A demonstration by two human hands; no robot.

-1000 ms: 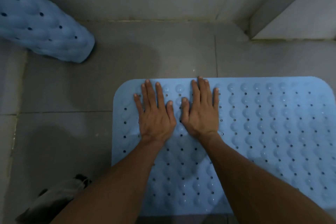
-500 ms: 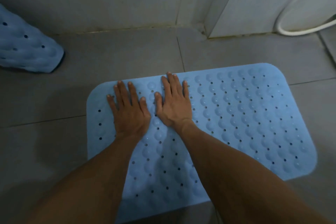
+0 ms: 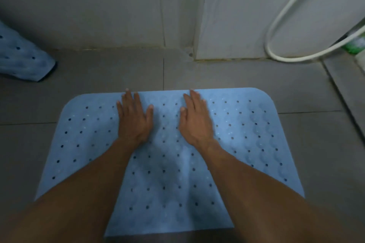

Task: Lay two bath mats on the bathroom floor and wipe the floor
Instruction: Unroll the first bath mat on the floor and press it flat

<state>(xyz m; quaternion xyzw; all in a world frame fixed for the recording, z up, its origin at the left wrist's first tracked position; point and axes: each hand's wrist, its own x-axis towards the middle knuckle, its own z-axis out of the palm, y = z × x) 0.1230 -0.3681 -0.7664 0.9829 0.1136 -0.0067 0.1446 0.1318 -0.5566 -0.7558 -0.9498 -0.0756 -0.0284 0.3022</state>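
Here, both hands are pressing flat on the mat (image 3: 246,144) lying on the floor (image 3: 197,77), left hand (image 3: 134,122) and right hand (image 3: 195,124) with fingers straight, holding nothing, near its far edge. The rolled mat (image 3: 21,59) is lying by the far-left wall, nearer the left hand.

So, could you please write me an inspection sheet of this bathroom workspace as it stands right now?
Surface: grey tiled floor, grout lines visible.
Job's things: flat blue mat spread on the floor; second blue mat, not laid out, at far left, partly out of frame.
Clutter: green-and-white item at right edge, too blurred to identify.
Hands: left hand and right hand press flat on the spread mat, apart, fingers straight.
Cables: white hose loops down the right wall to the floor.
Surroundings: tiled walls meeting at a corner.
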